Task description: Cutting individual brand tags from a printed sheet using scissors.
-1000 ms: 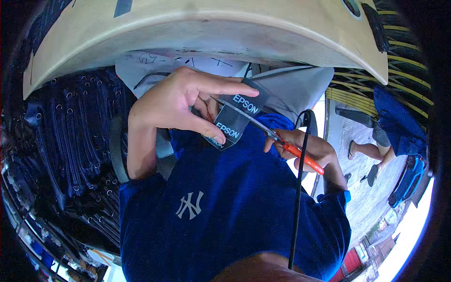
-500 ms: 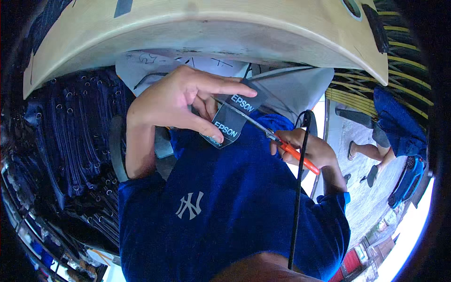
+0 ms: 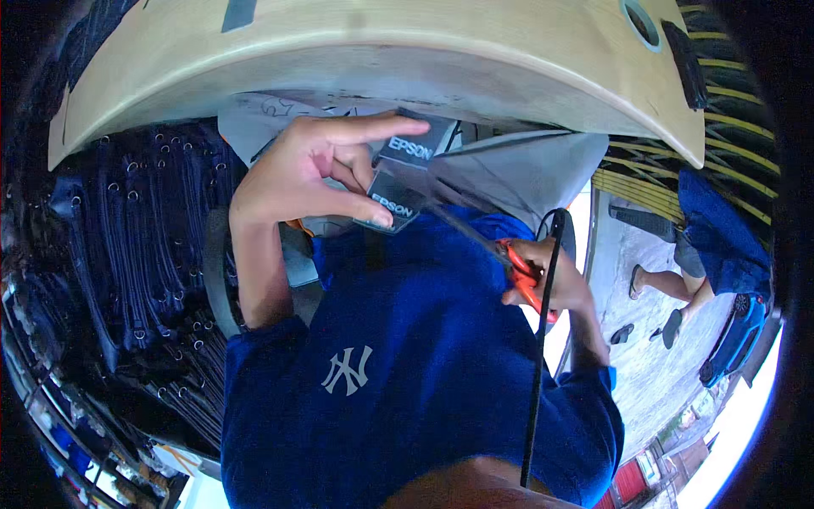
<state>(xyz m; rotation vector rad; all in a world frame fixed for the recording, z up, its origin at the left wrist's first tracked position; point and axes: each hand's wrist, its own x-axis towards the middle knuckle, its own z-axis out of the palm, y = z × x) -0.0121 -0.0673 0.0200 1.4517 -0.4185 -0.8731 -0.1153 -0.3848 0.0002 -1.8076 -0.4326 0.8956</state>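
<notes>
My left hand (image 3: 297, 174) pinches a dark label strip (image 3: 400, 180) with pale lettering, thumb at its lower edge and index finger along its upper end. The middle of the strip bends between them. In my right hand (image 3: 566, 270) is a pair of scissors (image 3: 524, 276) with orange handles, fingers through the loops. Their blades slant up toward the strip's right side. Motion blur hides whether the tips touch it. Behind the strip spreads a pale grey sheet (image 3: 543, 174).
A light wooden tabletop (image 3: 381, 21) curves across the far side. Many dark straps with metal rings (image 3: 140, 246) hang at the left. A black cord (image 3: 539, 365) runs down past my right hand. A folding lattice gate (image 3: 729, 110) and a person's legs (image 3: 678, 288) are at the right.
My left hand has shifted up and left with the label strip. The scissors' handles have spread wider, and the blades have drawn back from across the strip.
</notes>
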